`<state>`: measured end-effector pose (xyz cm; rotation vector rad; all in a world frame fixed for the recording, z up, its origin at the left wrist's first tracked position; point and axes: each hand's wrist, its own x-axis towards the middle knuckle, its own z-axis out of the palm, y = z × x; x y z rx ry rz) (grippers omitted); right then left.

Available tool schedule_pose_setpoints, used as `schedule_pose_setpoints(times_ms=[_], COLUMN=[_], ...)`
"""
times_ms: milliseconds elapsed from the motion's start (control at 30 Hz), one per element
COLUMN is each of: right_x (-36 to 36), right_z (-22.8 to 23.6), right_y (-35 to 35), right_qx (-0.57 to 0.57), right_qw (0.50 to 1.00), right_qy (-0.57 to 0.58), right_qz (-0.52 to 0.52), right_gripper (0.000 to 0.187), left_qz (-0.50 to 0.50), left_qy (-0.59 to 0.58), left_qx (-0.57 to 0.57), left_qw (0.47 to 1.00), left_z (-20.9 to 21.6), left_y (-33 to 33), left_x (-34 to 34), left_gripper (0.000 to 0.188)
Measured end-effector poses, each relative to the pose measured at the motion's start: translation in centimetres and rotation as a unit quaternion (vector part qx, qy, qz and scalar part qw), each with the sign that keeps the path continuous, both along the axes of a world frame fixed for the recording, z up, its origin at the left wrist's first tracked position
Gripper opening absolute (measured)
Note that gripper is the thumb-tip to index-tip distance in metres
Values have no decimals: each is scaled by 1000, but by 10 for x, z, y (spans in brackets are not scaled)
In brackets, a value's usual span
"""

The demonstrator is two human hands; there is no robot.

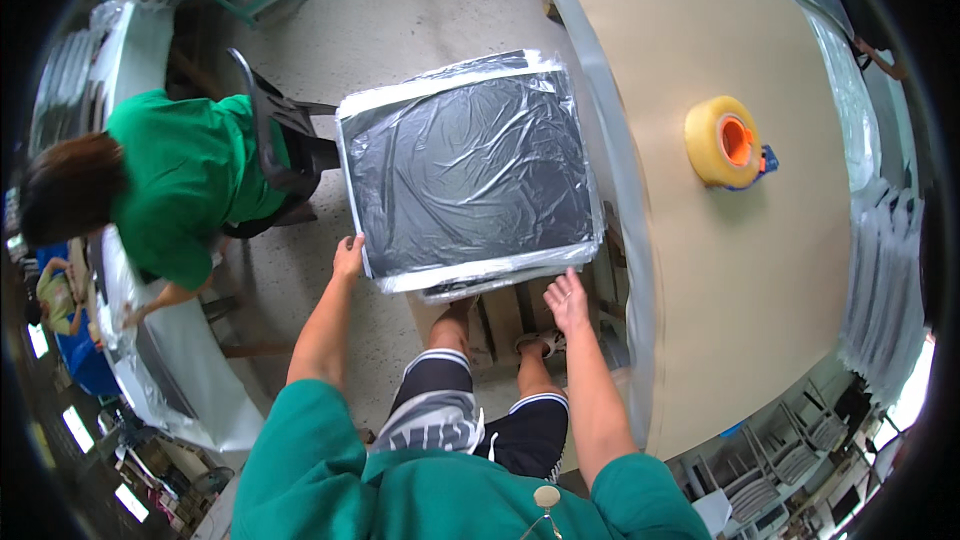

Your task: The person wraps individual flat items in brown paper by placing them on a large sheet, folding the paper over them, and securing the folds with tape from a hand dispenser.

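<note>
A flat square panel wrapped in shiny black plastic film (pixel 470 175), with silvery-clear edges, lies in front of me on top of a stack. Another wrapped layer peeks out under its near edge. My left hand (pixel 348 258) is closed on the panel's left edge near the front corner, thumb on the rim. Beside the near right corner is my right hand (pixel 567 302), its fingers loosely apart and nothing visible in them. Whether its fingertips touch the film is hard to tell.
To the right stands a large table with a brown board top (pixel 740 310), holding a big roll of yellowish tape (pixel 722 143) with an orange core. A person in a green shirt (pixel 180 180) sits on a dark chair (pixel 280 130) at the left. Wooden slats (pixel 505 320) lie below the stack.
</note>
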<state>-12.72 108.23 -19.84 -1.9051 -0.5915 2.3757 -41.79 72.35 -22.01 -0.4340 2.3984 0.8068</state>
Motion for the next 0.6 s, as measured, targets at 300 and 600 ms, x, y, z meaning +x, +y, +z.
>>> schedule_pose_setpoints(times_ms=[300, 600], right_x=[-79, -102], right_z=[-57, -57], right_y=[102, 109], right_qx=[275, 292], right_qw=[944, 816], right_qy=[-94, -206], right_qz=[157, 454], right_gripper=[90, 96], left_qz=[100, 138], left_qy=[-66, -137], left_qx=[112, 153], left_qw=[986, 969], left_z=[-61, -58], left_y=[17, 13], left_x=[-62, -71], left_gripper=[87, 96])
